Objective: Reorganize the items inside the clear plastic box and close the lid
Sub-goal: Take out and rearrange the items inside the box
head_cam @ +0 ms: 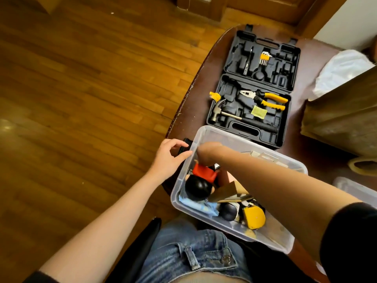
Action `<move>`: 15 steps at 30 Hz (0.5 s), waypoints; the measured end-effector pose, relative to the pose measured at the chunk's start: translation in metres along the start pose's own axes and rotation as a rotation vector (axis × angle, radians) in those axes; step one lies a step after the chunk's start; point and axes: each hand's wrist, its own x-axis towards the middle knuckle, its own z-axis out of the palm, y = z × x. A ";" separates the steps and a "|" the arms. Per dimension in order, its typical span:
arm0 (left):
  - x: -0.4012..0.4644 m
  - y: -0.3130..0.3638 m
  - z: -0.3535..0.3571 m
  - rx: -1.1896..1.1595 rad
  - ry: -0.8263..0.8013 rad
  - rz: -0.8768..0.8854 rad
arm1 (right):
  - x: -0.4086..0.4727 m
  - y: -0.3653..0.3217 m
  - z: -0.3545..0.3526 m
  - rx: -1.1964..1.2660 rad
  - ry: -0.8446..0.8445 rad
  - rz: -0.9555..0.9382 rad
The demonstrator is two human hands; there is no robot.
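No brand or lettering is showing clearly enough to read. A dark reddish-brown wooden table is carrying everything, stretching away beyond both hands. Beyond the right hand, an open black moulded plastic tool case is lying flat, holding yellow-handled pliers, a steel claw hammer and a set of yellow-held hex keys. The clear rectangular plastic box is sitting lidless under the right forearm, overhanging the table's near edge above the lap, and containing a red block-shaped item, two glossy black balls, a yellow tape-measure-like case and light blue cloth. The right hand is reaching down inside the box, touching the red item; whether it is gripping it I cannot tell. The left hand is curling its fingers around the black clip on the box's left end.
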 end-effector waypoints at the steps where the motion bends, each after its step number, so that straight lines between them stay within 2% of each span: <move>1: 0.001 -0.002 0.000 0.001 -0.007 0.005 | 0.003 -0.001 0.002 0.004 0.007 0.024; 5: 0.004 -0.007 -0.001 -0.010 -0.028 0.011 | 0.013 -0.003 0.007 0.022 -0.022 0.097; 9: 0.008 -0.007 -0.004 -0.019 -0.074 0.005 | 0.019 -0.002 0.012 0.055 0.024 0.125; 15: 0.009 -0.007 -0.007 -0.014 -0.114 0.000 | 0.018 -0.001 0.011 0.079 -0.005 0.078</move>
